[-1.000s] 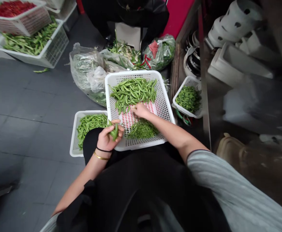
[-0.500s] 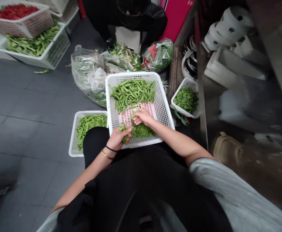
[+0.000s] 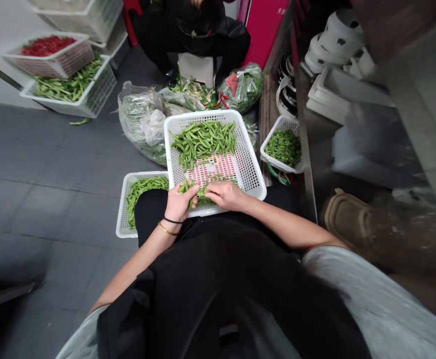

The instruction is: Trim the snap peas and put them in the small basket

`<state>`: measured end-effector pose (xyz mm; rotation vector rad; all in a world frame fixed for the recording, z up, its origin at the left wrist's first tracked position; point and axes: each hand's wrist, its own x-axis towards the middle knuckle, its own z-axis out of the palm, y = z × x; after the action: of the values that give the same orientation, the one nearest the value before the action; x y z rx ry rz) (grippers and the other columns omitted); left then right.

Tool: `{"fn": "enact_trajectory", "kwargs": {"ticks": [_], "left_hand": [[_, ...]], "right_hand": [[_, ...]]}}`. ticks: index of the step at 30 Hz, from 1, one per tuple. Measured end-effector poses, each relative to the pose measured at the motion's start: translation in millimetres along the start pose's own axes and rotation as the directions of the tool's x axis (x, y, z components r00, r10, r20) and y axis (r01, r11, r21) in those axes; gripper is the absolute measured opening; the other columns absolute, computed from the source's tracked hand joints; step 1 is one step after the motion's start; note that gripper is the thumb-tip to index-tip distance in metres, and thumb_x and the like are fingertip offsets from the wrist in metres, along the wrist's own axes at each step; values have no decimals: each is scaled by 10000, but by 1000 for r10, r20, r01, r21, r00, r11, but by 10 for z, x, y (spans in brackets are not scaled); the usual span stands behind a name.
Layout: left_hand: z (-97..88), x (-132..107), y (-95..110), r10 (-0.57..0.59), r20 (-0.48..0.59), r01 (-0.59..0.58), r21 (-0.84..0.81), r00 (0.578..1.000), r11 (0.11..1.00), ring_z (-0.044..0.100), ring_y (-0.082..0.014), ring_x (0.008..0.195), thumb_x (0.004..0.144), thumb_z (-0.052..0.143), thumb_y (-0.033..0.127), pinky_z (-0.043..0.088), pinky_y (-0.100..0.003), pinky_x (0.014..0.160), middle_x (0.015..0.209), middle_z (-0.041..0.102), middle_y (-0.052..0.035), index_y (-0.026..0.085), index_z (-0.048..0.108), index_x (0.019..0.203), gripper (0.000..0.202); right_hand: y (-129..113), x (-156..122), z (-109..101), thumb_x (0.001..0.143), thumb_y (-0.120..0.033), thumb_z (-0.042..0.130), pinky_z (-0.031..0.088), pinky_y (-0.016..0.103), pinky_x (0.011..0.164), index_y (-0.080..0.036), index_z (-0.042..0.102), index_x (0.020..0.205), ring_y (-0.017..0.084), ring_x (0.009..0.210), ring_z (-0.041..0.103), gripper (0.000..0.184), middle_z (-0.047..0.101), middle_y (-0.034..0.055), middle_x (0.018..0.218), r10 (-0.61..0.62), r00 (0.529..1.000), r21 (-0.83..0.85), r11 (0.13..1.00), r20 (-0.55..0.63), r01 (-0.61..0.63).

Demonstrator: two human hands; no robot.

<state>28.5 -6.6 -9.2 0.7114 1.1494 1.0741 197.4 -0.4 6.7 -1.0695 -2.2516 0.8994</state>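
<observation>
A white perforated basket [image 3: 253, 172] rests on my lap, with a heap of green pea pods [image 3: 203, 139] at its far end and a small pile of green trimmings under my hands. My left hand [image 3: 178, 202] is closed on a few pea pods [image 3: 188, 188] at the basket's near edge. My right hand [image 3: 225, 193] is beside it, fingers pinched on one end of a pod held between both hands. A second white basket [image 3: 122, 219] with pods lies on the floor to the left of my knee.
A small white basket of green trimmings [image 3: 284, 148] sits right of the big one, by a metal counter [image 3: 315, 134]. Plastic bags of vegetables [image 3: 143, 117] lie beyond. Stacked baskets of red chillies [image 3: 48, 46] and green pods [image 3: 68, 87] stand far left. A person in black [image 3: 199, 30] sits opposite.
My right hand drew back from the pod heap to the basket's near edge with a pod. My left hand came in to meet it. The view tilted up slightly.
</observation>
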Motion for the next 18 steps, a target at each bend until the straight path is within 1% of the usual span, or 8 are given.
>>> {"fn": "enact_trajectory", "kwargs": {"ticks": [2, 5, 7, 9, 11, 13, 16, 18], "left_hand": [[10, -37, -1, -2, 40, 2, 6, 999, 1000, 452, -71, 338, 584, 795, 258, 346, -174, 315, 444, 522, 47, 105, 628, 847, 347], [-15, -78, 19, -24, 167, 21, 17, 986, 1000, 458, -70, 344, 592, 795, 264, 347, -175, 312, 489, 565, 22, 103, 631, 842, 339], [-63, -91, 41, -60, 235, 58, 15, 970, 998, 451, -66, 346, 612, 785, 276, 338, -172, 304, 542, 613, -12, 98, 628, 854, 340], [-117, -92, 52, -109, 267, 112, 5, 958, 994, 445, -62, 348, 626, 778, 282, 329, -167, 299, 580, 640, -34, 99, 621, 877, 348], [-153, -83, 44, -142, 288, 150, -8, 947, 989, 436, -58, 347, 628, 777, 278, 319, -160, 297, 586, 643, -35, 103, 614, 883, 350], [-162, -68, 25, -156, 311, 168, -11, 938, 986, 422, -53, 344, 631, 775, 279, 308, -157, 298, 586, 640, -31, 108, 608, 879, 344], [-152, -45, 23, -171, 349, 172, 28, 921, 985, 406, -55, 344, 638, 765, 313, 289, -162, 296, 576, 625, -20, 118, 608, 865, 338], [-153, -44, 69, -172, 372, 130, 135, 912, 982, 413, -63, 352, 648, 753, 338, 295, -174, 302, 568, 612, -10, 127, 616, 849, 322]], "right_hand": [[-50, -7, -36, 871, -267, 477, 426, 243, 719, -161, 601, 742, 124, 709, 571, 208, 627, 26, 728, -10, 994, 98, 995, 105, 0], [-18, -17, -89, 843, -317, 526, 453, 219, 641, -163, 621, 772, 102, 621, 592, 195, 623, -10, 664, 60, 971, 375, 915, 231, -146], [95, -22, -167, 815, -386, 552, 470, 224, 579, -155, 604, 787, 109, 578, 600, 238, 616, -11, 646, 183, 969, 510, 825, 169, -244], [226, -28, -274, 806, -446, 546, 473, 235, 530, -151, 575, 787, 115, 540, 590, 297, 599, -4, 630, 328, 944, 556, 782, 16, -281], [292, -39, -364, 839, -464, 500, 474, 244, 534, -150, 569, 830, 119, 556, 585, 322, 597, 8, 656, 373, 918, 466, 841, -135, -273], [249, -54, -388, 856, -461, 490, 481, 262, 592, -147, 578, 949, 134, 657, 596, 339, 628, 51, 805, 264, 940, 211, 953, -215, -219], [73, -60, -302, 879, -422, 487, 462, 280, 663, -144, 590, 1015, 169, 800, 584, 326, 620, 102, 974, 16, 998, -248, 968, -67, -32], [-6, -45, -229, 918, -348, 427, 440, 264, 657, -144, 615, 914, 161, 783, 573, 278, 628, 92, 889, -73, 991, -353, 929, 112, 108]]}}
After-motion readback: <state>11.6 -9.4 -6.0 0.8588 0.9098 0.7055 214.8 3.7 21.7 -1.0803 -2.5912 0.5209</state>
